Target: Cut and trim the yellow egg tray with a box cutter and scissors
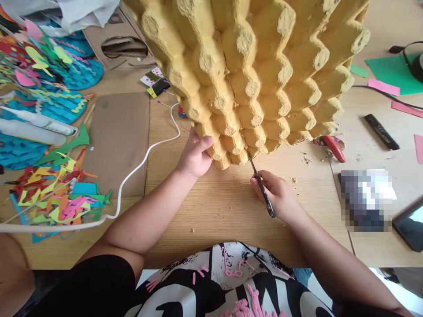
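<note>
A large yellow egg tray of moulded pulp [253,83] is held up over the wooden table, its bumpy side with rough, pale tips facing me. My left hand [194,156] grips its lower left edge, the thumb on the near face. In my right hand [276,193] is a dark, slim cutting tool [262,189], its tip touching the tray's bottom edge. A ragged dark slit runs up the tray from near that tip. The fingers behind the tray are hidden.
Coloured paper scraps [66,189], glue bottles [33,125] and brown cardboard [115,141] lie left, beside a white cable [145,158]. On the right are a red-handled cutter [334,149], a black box [381,131] and a phone [411,224]. Another person's arm [13,277] shows at lower left.
</note>
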Action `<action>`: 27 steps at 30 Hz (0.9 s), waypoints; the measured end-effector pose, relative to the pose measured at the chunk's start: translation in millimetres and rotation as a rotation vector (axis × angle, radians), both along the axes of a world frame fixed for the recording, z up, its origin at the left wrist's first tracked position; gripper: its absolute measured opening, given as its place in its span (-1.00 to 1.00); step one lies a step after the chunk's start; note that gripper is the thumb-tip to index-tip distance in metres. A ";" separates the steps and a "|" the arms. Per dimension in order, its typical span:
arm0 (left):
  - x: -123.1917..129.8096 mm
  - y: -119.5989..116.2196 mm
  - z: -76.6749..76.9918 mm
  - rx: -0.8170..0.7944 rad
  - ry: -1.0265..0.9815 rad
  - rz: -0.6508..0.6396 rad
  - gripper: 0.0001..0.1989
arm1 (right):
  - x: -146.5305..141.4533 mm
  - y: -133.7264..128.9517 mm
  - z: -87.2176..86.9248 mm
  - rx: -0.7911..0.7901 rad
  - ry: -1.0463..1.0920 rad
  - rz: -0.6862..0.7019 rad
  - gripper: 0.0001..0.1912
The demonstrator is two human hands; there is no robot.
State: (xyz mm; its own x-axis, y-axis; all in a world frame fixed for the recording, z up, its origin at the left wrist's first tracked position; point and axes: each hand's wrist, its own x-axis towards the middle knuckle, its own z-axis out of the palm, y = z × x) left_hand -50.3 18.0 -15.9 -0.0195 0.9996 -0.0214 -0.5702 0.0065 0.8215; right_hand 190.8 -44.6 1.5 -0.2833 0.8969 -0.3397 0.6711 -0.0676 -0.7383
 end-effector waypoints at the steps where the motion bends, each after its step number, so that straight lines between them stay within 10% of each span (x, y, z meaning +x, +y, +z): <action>1: -0.2 0.1 -0.2 -0.005 0.001 0.001 -0.21 | -0.1 -0.5 -0.5 0.008 0.003 0.001 -0.56; 27: -1.4 3.1 -1.6 0.028 -0.038 -0.007 -0.29 | -1.6 -4.9 -5.2 0.027 0.002 0.006 -0.62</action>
